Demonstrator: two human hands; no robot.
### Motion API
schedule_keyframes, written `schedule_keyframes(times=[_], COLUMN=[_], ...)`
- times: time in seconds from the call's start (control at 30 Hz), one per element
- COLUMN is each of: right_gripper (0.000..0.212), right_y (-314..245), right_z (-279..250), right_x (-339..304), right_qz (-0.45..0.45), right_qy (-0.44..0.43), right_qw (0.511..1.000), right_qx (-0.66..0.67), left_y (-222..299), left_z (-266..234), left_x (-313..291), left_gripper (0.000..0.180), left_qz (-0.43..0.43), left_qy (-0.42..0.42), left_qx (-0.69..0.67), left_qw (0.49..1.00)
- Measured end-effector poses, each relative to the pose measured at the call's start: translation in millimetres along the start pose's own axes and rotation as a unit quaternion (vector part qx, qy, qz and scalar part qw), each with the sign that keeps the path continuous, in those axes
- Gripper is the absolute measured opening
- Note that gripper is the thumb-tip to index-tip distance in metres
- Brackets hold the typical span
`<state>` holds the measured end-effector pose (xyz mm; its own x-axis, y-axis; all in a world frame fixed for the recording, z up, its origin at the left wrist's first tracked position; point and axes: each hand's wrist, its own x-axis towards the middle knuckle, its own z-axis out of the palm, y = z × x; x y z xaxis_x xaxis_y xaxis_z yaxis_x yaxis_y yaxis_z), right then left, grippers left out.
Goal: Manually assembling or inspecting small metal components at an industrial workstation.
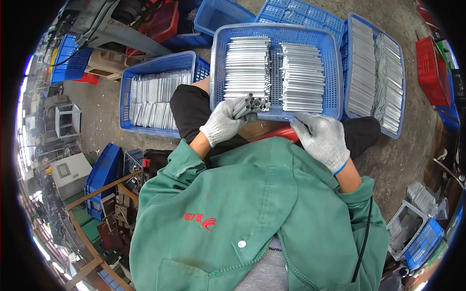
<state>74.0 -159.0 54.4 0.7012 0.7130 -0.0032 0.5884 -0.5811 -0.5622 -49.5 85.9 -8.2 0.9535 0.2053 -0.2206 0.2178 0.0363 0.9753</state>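
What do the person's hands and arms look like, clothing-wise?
The left hand and right hand wear pale grey knit gloves; the right one has blue edging at the wrist. Both arms have loose green sleeves, the left cuff showing a ragged-looking edge. A thin black cord runs along the right sleeve.

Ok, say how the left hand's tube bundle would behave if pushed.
The tube bundle would probably stay stiff, since it looks metallic. Its open, hollow ends suggest it's light for its size. With round tubes and no tie visible, it may roll apart if the left hand loosens.
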Motion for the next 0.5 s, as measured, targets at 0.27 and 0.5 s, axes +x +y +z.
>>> schedule_keyframes(times=[0.27, 0.5], right_gripper=[0.018, 0.018], right_y=[-9, -4], right_z=[3, 10], right_x=[0, -6], right_qz=[-0.084, -0.109], right_qy=[0.014, -0.005], right_qw=[0.996, 0.993], right_qx=[0.004, -0.046], left_y=[-1, 10], left_z=[-20, -13], left_x=[-15, -19], left_gripper=[0.044, 0.044], left_qz=[0.174, 0.246], left_qy=[0.0, -0.004], left_qx=[0.382, 0.406], left_qw=[0.908, 0.88])
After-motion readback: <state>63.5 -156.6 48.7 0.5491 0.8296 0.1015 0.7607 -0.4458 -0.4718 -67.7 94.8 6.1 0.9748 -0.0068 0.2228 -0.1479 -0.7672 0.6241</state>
